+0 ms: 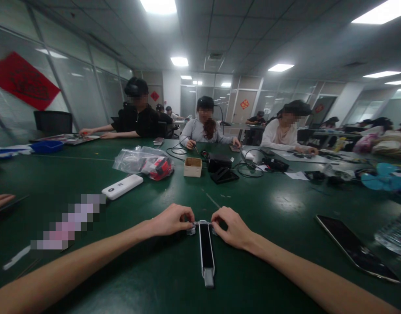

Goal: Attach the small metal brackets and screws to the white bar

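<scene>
A long slim device (206, 246) with a white frame and a black face lies on the green table (148, 279) in front of me. Its near end is a grey block (208, 278). At the far end, small grey pieces stick out on both sides. My left hand (174, 218) pinches the small grey piece (191, 229) on the left between thumb and fingers. On the other side, my right hand (232, 226) pinches at the matching spot, its fingers mostly covering what they hold. The exact kind of these pieces is too small to tell.
A white power bank (122, 187) lies left, a smartphone (355, 246) right, beside a clear plastic bottle (395, 231). Further off are a plastic bag (131, 160), a small box (192, 167), black cables and a blue fan (380, 176). Several people sit around; another person's hand (1, 203) is at far left.
</scene>
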Action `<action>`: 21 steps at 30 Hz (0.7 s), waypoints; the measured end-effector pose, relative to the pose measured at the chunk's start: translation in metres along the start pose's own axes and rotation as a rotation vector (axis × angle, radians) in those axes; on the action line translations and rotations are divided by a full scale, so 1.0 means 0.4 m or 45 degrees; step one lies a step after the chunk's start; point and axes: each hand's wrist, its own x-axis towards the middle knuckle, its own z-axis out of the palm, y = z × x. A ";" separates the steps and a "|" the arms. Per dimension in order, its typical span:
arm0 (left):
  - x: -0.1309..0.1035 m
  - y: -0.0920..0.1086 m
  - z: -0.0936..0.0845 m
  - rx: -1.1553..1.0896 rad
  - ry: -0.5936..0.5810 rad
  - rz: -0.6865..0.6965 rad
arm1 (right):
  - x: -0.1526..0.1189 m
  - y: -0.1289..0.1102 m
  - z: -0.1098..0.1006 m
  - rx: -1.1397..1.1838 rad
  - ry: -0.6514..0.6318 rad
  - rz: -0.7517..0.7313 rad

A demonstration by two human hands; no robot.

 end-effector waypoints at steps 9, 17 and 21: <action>0.001 0.000 0.006 -0.010 0.049 -0.031 | 0.000 0.009 0.008 0.002 -0.005 -0.021; -0.002 0.008 0.000 0.028 0.052 -0.033 | 0.001 0.005 0.002 0.019 -0.006 -0.035; -0.001 0.005 0.003 0.013 0.093 -0.001 | 0.000 0.006 0.001 0.015 -0.011 -0.033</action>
